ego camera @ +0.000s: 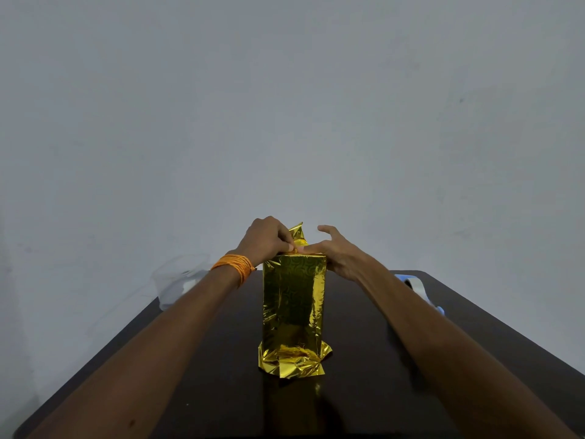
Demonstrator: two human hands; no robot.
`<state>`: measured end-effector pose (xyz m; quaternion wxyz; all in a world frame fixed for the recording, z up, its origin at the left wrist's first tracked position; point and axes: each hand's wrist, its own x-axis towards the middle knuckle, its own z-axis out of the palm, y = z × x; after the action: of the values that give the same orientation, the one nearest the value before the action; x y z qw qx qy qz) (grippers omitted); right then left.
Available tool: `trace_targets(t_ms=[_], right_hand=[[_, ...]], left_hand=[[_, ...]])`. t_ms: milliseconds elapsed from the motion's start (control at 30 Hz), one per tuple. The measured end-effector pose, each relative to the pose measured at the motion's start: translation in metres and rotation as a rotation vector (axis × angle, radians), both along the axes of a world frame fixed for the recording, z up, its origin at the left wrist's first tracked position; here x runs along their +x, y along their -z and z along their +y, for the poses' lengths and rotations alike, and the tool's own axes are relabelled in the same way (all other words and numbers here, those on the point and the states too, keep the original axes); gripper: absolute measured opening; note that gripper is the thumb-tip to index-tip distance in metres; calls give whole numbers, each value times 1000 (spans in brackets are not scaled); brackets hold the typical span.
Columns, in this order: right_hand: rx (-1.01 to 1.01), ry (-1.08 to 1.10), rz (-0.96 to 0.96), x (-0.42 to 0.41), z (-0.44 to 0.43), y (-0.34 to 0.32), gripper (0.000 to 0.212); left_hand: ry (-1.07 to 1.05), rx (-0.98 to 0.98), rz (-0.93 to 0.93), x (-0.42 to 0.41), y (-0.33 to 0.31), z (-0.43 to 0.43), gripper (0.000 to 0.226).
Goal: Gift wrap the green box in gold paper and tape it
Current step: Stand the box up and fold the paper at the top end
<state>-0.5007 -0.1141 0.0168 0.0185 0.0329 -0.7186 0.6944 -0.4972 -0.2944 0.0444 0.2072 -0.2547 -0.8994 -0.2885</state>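
The box stands upright in the middle of the dark table (364, 391), fully covered in gold paper (292, 299); no green shows. Loose gold paper flares out at its foot, and a gold flap (299, 232) sticks up at its top. My left hand (266, 240) is at the top left edge, fingers curled, pinching the paper by the flap. My right hand (335, 251) rests at the top right edge, thumb pressing the paper down, fingers spread and raised.
A roll of clear tape on a blue dispenser (418, 289) lies on the table's right side, partly behind my right forearm. A clear plastic container (180, 280) sits off the table's far left corner. A plain grey wall stands behind.
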Motion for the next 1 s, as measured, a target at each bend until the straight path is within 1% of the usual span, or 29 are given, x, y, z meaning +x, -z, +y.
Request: trace_targets(t_ms=[67,167,267,300,367,400,433,467,500,567,600,667,800,833,867,967,1000], right_hand=[[-4,-2,0,0,1,0,94],[17,12,14,1,2,1,95],[18,38,20,3,1,4,91],[-14,27,8,4,3,4,87],[-169,-17,-47,8,10,2,70],[-264,-8,-74,11,15,-1,59],[-312,45,-72,13,21,-3,50],[-277,138,-37,13,29,-3,42],[-189,235,16,14,37,-3,34],[-81,335,112,18,46,-3,19],[-61,328,140,23,48,-5,15],[21,265,200,33,47,-11,15],[317,179,306,46,37,-28,8],[361,150,314,48,36,-33,9],[394,110,312,49,35,-38,14],[531,-54,299,52,35,-52,51],[582,-81,318,52,34,-56,56]], left_hand=[[6,14,-8,-1,1,-1,13],[5,13,-23,-1,-1,-1,20],[1,9,-34,0,-1,0,19],[-1,9,-32,0,-1,0,18],[0,21,-32,0,1,-2,17],[2,32,-35,0,1,-3,18],[6,39,-38,0,2,-4,18],[7,42,-39,-1,2,-6,18],[10,43,-42,-2,2,-6,18],[11,36,-46,-3,1,-5,16],[10,33,-43,-3,1,-4,15],[8,34,-37,-3,2,-3,15],[18,43,-36,-1,4,-5,16],[18,45,-35,-1,4,-5,17],[17,45,-37,-1,4,-5,17],[11,39,-38,0,5,-4,16],[8,38,-36,0,5,-4,15]])
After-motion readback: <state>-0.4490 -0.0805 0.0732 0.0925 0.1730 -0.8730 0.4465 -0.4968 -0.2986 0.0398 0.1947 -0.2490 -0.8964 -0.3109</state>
